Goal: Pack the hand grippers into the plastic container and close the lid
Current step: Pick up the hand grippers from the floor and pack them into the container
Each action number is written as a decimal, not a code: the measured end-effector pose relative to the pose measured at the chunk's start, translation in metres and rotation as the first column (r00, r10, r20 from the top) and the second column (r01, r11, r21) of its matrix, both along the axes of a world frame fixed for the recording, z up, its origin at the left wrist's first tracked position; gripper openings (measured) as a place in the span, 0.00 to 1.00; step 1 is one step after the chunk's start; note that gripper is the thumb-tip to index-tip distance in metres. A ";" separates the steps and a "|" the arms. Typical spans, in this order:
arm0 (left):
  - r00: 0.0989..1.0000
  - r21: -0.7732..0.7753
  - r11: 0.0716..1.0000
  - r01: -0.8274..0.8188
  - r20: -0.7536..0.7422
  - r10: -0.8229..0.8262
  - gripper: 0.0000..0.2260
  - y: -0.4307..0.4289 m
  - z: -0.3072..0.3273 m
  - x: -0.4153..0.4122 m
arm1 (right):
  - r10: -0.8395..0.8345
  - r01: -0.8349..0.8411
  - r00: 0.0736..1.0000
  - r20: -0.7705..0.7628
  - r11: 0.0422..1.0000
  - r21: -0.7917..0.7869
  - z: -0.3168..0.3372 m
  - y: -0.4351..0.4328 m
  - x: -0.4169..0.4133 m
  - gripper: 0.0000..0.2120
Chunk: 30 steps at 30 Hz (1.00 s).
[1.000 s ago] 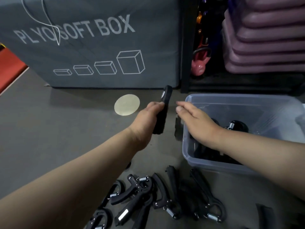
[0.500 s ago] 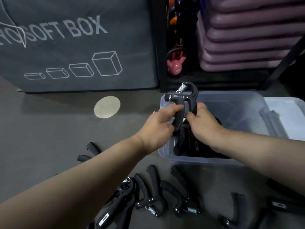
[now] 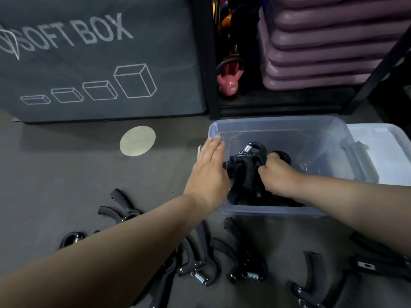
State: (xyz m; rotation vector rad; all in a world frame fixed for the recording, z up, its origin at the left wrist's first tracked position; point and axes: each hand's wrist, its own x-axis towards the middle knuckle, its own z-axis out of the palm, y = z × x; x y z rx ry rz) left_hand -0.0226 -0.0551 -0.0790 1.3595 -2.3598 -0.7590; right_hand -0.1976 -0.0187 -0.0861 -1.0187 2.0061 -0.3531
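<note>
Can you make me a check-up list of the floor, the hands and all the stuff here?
Surface: grey floor, pale round patch on it.
Job's things: plastic container open, hand grippers inside; lid lies right of it; loose hand grippers on the floor.
Clutter: nothing seen.
Hands: left hand flat at the container's left rim; right hand grips one hand gripper inside.
Cables: thin white loop on the soft box, maybe a cord.
Surroundings: soft box, pink kettlebell, stacked purple pads.

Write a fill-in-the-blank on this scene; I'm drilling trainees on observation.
The right hand grips a hand gripper inside the container; the left hand holds ____. The kettlebell is ____. The lid lies to the container's ____. Missing: nothing; pink; right.
</note>
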 end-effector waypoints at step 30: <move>0.966 0.142 0.970 -0.197 -0.142 0.217 0.28 0.003 -0.002 0.002 | 0.373 -0.334 0.879 -0.298 0.926 0.175 -0.007 -0.005 0.015 0.21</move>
